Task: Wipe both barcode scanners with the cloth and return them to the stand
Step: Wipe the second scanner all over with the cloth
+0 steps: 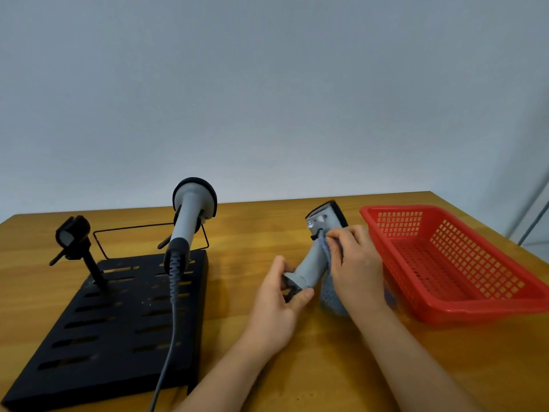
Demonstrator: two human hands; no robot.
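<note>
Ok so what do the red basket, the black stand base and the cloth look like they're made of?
Red basket: looks like moulded plastic, slightly glossy, with a grid of holes in its walls and floor.
Black stand base: probably painted sheet metal, matt, with punched slots and a thin bent edge; it could be plastic.
Cloth: a woven or knitted fabric, blue-grey, with a visible dotted texture, hanging limp from the right hand.
</note>
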